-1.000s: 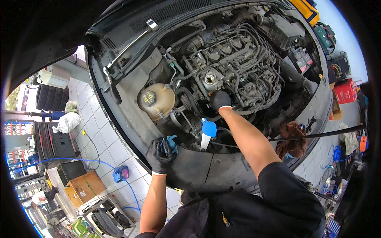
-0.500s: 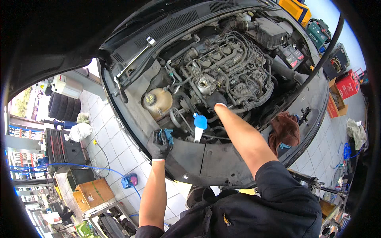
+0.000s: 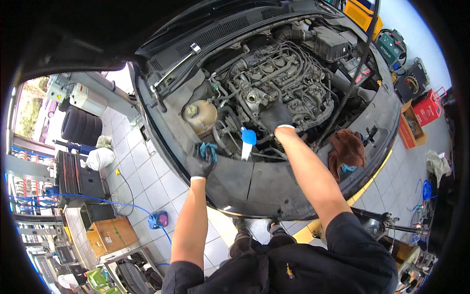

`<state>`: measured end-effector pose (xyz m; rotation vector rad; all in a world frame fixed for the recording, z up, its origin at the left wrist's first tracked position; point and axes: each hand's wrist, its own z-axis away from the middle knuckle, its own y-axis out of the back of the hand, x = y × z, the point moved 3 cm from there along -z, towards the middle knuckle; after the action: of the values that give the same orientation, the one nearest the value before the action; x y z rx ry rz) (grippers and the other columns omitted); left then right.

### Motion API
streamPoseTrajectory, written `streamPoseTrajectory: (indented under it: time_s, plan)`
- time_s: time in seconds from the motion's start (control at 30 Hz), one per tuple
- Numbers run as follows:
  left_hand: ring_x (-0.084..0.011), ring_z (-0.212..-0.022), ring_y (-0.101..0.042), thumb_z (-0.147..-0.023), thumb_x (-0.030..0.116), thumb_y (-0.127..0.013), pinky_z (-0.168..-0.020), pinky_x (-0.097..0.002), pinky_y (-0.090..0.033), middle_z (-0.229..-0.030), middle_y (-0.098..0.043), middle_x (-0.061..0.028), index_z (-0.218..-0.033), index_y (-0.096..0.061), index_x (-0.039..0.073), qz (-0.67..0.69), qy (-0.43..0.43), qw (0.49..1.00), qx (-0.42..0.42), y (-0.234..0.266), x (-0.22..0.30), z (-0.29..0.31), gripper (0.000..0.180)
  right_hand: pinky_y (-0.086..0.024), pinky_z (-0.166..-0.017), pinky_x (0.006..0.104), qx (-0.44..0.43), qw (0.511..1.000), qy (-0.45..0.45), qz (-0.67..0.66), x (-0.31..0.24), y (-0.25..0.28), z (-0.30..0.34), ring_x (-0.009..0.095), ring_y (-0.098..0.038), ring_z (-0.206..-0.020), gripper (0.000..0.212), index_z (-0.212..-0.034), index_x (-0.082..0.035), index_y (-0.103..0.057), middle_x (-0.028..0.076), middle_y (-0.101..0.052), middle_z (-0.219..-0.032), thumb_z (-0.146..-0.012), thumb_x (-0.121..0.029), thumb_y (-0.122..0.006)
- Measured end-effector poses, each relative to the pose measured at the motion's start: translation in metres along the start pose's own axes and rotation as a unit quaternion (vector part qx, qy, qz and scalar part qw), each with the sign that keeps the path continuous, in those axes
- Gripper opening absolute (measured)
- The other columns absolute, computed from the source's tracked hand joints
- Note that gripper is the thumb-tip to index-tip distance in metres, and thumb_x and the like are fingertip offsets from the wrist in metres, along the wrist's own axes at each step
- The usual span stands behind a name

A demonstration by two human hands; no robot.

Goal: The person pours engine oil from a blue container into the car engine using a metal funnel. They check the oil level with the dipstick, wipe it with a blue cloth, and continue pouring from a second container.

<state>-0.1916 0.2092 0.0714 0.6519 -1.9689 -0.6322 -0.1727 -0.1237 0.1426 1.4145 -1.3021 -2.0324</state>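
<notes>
A black glove covers my right hand (image 3: 277, 117), which reaches over the front of the engine (image 3: 289, 73), just beside a round metal opening (image 3: 252, 98). Its back faces up, and the fingertips are hidden among the parts, so its grip does not show. My left hand (image 3: 199, 164), also in a black glove, rests at the front left edge of the engine bay, closed on a crumpled blue cloth (image 3: 209, 151). Between my hands stands a white filler neck with a blue cap (image 3: 248, 136). A yellowed coolant tank (image 3: 201, 116) sits beyond my left hand.
A long-handled wrench (image 3: 175, 71) lies along the left fender edge. A brown rag (image 3: 346, 151) hangs over the front right edge. The hood prop rod (image 3: 360, 63) slants across the right side. Tires (image 3: 81, 125) and a wooden box (image 3: 112, 236) are at the left.
My right hand has come up out of a gap at the engine's front, so more of its glove shows. My left hand still holds the blue cloth. The whole view has shifted slightly.
</notes>
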Motion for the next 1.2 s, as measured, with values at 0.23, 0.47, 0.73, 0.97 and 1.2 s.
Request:
streamPoseTrajectory:
  time_s: [0.23,0.47,0.73,0.97,1.2]
  plan:
    - [-0.0350,-0.091,-0.071,-0.087,0.023,-0.071,-0.083,-0.0392,-0.055,-0.097,-0.072,-0.0182,-0.110,-0.067,0.004,0.087,0.035,0.995,-0.028,0.017,-0.011,-0.003,0.030,-0.055,-0.078,0.0464,0.281,0.949,0.127,-0.060,-0.003,0.217,0.177,0.044,-0.069,-0.092,0.023,-0.099,-0.004,-0.077,0.023,-0.072,-0.095,-0.086,-0.022,-0.072]
    - [-0.0223,-0.088,-0.069,-0.096,0.019,-0.058,-0.078,-0.0338,-0.052,-0.103,-0.075,-0.0078,-0.119,-0.069,0.006,0.718,0.390,0.576,-0.016,0.067,0.028,0.088,0.029,-0.045,-0.064,0.0217,0.438,0.859,0.136,-0.229,0.035,0.373,0.404,0.010,-0.061,-0.078,0.024,-0.119,-0.001,-0.069,0.006,-0.068,-0.096,-0.098,-0.012,-0.070]
    - [-0.0281,-0.122,-0.064,-0.106,0.033,-0.050,-0.101,-0.0374,-0.053,-0.136,-0.064,-0.0182,-0.151,-0.043,-0.002,0.881,0.221,0.406,-0.098,0.214,0.066,0.175,0.058,-0.050,-0.110,0.0391,0.499,0.780,0.281,0.254,0.065,0.326,0.510,0.033,-0.061,-0.128,0.042,-0.133,0.001,-0.060,0.019,-0.063,-0.137,-0.093,-0.002,-0.072]
    - [-0.0270,-0.136,-0.054,-0.103,0.036,-0.059,-0.101,-0.0309,-0.051,-0.157,-0.045,-0.0163,-0.162,-0.022,0.005,0.880,0.117,0.461,0.006,0.355,0.024,0.235,0.077,-0.046,-0.109,0.0364,0.321,0.906,0.274,0.038,0.058,0.209,0.488,0.027,-0.060,-0.124,0.046,-0.140,0.003,-0.055,0.016,-0.062,-0.137,-0.095,0.003,-0.065]
    - [-0.0170,-0.089,-0.067,-0.103,0.027,-0.062,-0.074,-0.0297,-0.055,-0.111,-0.070,-0.0078,-0.127,-0.062,0.008,0.769,0.248,0.563,0.174,0.417,-0.002,0.308,0.031,-0.051,-0.099,0.0338,0.139,0.950,0.175,-0.219,0.068,0.144,0.435,0.027,-0.062,-0.115,0.046,-0.137,0.002,-0.056,0.018,-0.060,-0.135,-0.092,-0.001,-0.066]
